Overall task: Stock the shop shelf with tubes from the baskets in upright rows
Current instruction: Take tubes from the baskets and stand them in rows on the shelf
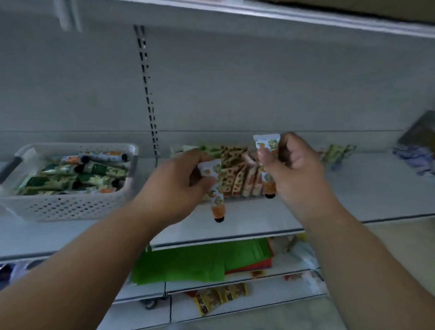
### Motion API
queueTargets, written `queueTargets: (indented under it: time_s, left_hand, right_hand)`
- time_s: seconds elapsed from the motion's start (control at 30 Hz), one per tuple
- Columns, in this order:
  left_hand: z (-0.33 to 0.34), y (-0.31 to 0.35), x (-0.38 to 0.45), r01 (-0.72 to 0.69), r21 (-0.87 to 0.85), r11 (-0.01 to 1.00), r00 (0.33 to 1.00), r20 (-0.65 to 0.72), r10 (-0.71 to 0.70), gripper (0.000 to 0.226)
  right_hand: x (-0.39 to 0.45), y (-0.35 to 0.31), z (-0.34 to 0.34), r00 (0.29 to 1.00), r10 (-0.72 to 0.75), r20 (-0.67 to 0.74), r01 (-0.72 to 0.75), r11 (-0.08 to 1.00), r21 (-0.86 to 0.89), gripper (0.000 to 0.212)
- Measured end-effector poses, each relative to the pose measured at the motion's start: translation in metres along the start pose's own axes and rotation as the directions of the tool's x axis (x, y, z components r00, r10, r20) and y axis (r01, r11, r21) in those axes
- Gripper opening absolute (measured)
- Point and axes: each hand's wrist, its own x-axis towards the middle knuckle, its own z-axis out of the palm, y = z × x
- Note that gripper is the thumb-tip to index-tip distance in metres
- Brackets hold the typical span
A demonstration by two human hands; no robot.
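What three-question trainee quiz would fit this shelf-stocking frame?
1. True or false: each hand holds one tube.
2. Which way do the held tubes' dark caps point? A up, B down.
3. On which side of the standing tubes is the white basket?

Key: 1 true: left hand holds the left tube, right hand holds the right tube. 2 B. 3 The white basket is left of the standing tubes.

Perforated white plastic basket (pixel 67 205), glossy printed tubes (pixel 216 189), smooth painted-metal shelf (pixel 359 196).
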Motion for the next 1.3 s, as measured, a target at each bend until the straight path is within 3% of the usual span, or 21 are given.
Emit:
queueTargets:
  time_s: [0.13,0.23,0.33,0.47,0.67,0.93,1.17,1.3]
  left_hand:
    - [0.068,0.039,0.033,-0.047,-0.011,0.999,0.999,-0.018,0.047,0.014]
    - [0.119,0.068,0.053,-0.072,0.057,0.996,0.995,-0.066,0.076,0.02]
    - [0.158,0.093,0.068,-0.04,0.128,0.991,0.993,-0.104,0.054,0.022]
    - [0.188,0.107,0.075,0.107,0.143,0.984,0.982,-0.172,-0.082,0.027]
    - [0.206,0.109,0.063,0.248,0.164,0.955,0.953,-0.22,-0.21,0.027]
    - [0.212,0.107,0.07,0.242,0.162,0.957,0.953,-0.228,-0.202,0.023]
    - [0.216,0.107,0.074,0.231,0.145,0.962,0.955,-0.221,-0.196,0.028]
    - [0.228,0.109,0.078,0.266,0.043,0.963,0.936,-0.251,-0.247,0.035]
  right_hand:
    - [0.031,0.038,-0.087,0.996,-0.055,-0.077,0.037,0.975,-0.221,0.008]
    - [0.064,0.058,-0.144,0.996,-0.077,-0.046,0.053,0.919,-0.391,0.01]
    - [0.096,0.08,-0.177,0.993,-0.109,0.032,0.113,0.901,-0.42,0.008]
    - [0.125,0.117,-0.175,0.972,-0.137,0.192,0.202,0.905,-0.374,0.004]
    - [0.135,0.161,-0.157,0.928,-0.179,0.326,0.311,0.854,-0.417,0.011]
    - [0.148,0.161,-0.154,0.904,-0.191,0.383,0.366,0.81,-0.459,0.013]
    - [0.139,0.166,-0.154,0.873,-0.086,0.48,0.365,0.769,-0.525,0.014]
    - [0.123,0.154,-0.163,0.839,-0.167,0.518,0.394,0.843,-0.366,0.012]
